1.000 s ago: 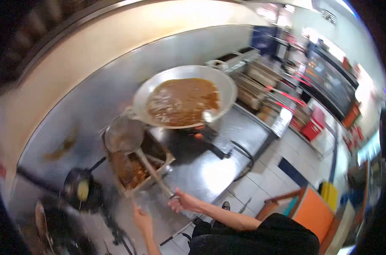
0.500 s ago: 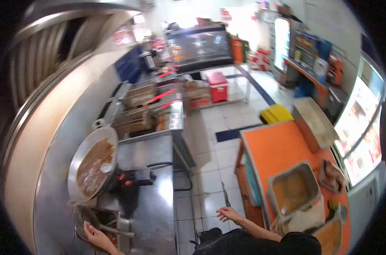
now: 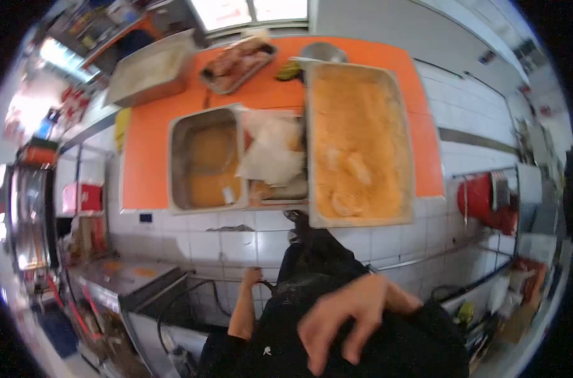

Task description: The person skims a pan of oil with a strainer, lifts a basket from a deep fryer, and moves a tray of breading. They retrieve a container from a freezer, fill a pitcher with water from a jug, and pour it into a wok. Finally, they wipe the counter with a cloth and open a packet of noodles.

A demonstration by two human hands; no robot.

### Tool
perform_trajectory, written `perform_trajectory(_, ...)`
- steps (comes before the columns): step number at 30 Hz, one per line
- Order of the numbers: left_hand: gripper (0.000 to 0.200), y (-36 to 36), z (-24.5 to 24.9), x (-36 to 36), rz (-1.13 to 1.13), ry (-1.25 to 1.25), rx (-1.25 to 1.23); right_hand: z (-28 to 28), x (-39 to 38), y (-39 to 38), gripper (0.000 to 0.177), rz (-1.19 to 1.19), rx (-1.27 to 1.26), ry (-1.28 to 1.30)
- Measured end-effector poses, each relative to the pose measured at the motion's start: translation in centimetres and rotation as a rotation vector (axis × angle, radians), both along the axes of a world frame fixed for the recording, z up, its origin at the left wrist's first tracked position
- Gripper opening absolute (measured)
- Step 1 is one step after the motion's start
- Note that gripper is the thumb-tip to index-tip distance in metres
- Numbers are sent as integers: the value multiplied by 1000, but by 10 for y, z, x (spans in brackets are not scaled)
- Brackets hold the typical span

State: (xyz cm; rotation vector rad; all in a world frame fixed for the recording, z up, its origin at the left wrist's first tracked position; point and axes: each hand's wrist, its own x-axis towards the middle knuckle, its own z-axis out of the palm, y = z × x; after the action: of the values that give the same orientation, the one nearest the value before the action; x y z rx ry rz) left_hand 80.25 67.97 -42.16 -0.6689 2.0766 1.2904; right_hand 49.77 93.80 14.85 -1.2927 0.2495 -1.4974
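Observation:
My right hand (image 3: pixel 348 315) is raised in front of my dark clothing, its fingers spread and holding nothing. My left hand (image 3: pixel 252 275) hangs low at my side, above the tiled floor; its fingers are too small and hidden to read. Nearest in front is the orange table (image 3: pixel 146 170). On it lies a large metal tray (image 3: pixel 407 160) of orange powder (image 3: pixel 362 107), with a few coated pieces (image 3: pixel 356 169) in it. Left of that, a deep metal pan (image 3: pixel 174 157) contains orange-brown liquid (image 3: pixel 212 148). A whitish sheet or bag (image 3: pixel 271 151) lies between them.
At the table's back are a tray of raw meat (image 3: pixel 239 63), a metal bowl (image 3: pixel 324 51) and a deep rectangular bin (image 3: pixel 151 72). A red bucket (image 3: pixel 485 198) stands at right. Steel counter equipment (image 3: pixel 122 283) is at lower left, with a dark hose (image 3: pixel 214 293) nearby.
My view has swung from the steel cooking counter to the orange table. My left hand is away from the round pan it was at. My right hand has come up before my body.

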Motion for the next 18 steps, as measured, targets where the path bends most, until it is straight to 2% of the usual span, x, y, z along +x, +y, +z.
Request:
perform_trajectory(1, 26, -11, -20, -1, -122, 111, -122, 15, 7, 22, 20, -16, -1, -71)
perform_trajectory(2, 25, -10, -21, -10, -184, 96, -211, 32, 18, 37, 18, -12, -2, -148)
perform_trajectory(3, 25, -3, -18, -31, -151, -61, -271, 28, 23, 57, 26, 27, 39, 13)
perform_trajectory(4, 25, -4, -3, -49, -122, -222, -349, 29, 33, 74, 26, 12, 38, -4)
perform_trajectory(6, 26, 18, 69, -102, -204, 5, -311, 39, 42, 101, 21, -69, 28, 71)
perform_trajectory(7, 28, 27, 72, -121, -321, 80, -375, 43, 46, 117, 21, -85, 0, 83)
perform_trajectory(8, 30, 37, 74, -139, -437, 151, -439, 48, 49, 135, 23, -249, -45, 161)
perform_trajectory(9, 30, 56, 93, -162, -417, 58, -386, 51, 51, 151, 26, -412, -85, 230)
perform_trajectory(10, 31, 85, 115, -192, -393, -34, -337, 48, 51, 176, 26, -423, -112, 235)
perform_trajectory(12, 30, 132, 120, -229, -594, -7, -403, 39, 54, 228, 23, -672, 70, 97)
perform_trajectory(13, 29, 156, 119, -240, -636, -12, -378, 39, 58, 250, 13, -972, 41, -19)
perform_trajectory(14, 29, 190, 131, -255, -681, -17, -348, 39, 56, 278, 13, -982, 29, -16)
perform_trajectory(16, 25, 256, 145, -277, -781, 62, -416, 36, 55, 344, 5, -1432, -77, -221)
perform_trajectory(18, 33, 328, 142, -300, -1007, 85, -372, 47, 56, 399, 6, -1659, -238, -400)
